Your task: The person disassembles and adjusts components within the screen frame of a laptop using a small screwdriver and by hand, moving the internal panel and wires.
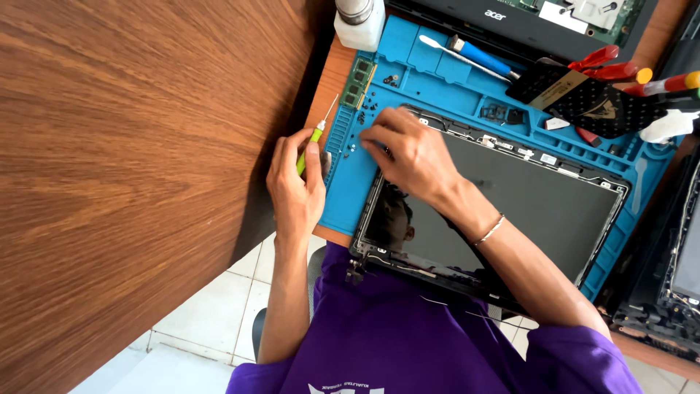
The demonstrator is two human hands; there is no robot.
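Observation:
My left hand grips a green-handled screwdriver with its thin tip pointing away from me, at the left edge of a blue repair mat. My right hand, a thin bracelet on its wrist, reaches across to the far left corner of a bare laptop screen panel lying on the mat. Its fingertips press down on the mat beside several tiny dark screws. Whether they pinch one is hidden.
A green memory stick and a white bottle sit at the mat's far left. A blue-handled tool, red pliers and a black pouch lie farther back. An opened laptop lies beyond; a wooden panel fills the left.

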